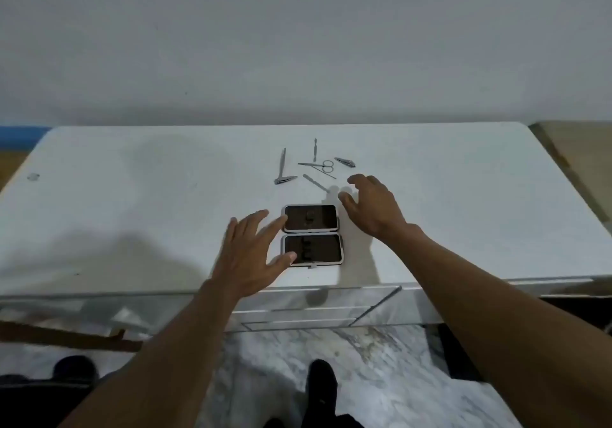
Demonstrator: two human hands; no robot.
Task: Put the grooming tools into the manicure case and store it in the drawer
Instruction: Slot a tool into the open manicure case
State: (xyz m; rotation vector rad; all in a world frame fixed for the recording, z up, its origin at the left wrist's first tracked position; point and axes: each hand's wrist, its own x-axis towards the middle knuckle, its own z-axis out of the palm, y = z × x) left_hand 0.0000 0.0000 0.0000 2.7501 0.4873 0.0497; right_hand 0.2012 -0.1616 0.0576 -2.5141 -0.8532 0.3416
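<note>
Steel grooming tools [314,165] lie loose just beyond the open manicure case [311,235] — none packed yet. Left hand [251,255] spread, touching case's left edge; right hand [371,209] loose, empty, by its far-right corner. Next, prob.: pinch nearest tool.

The left hand [251,255] covers the left rim of the open case [313,235], and its fingertips are smeared. The metal tools [314,165] toward the far edge of the surface [132,195] are too small to name singly. The speck [33,176] near the left edge cannot be made out. The drawer knob [316,296] is a blur.
</note>
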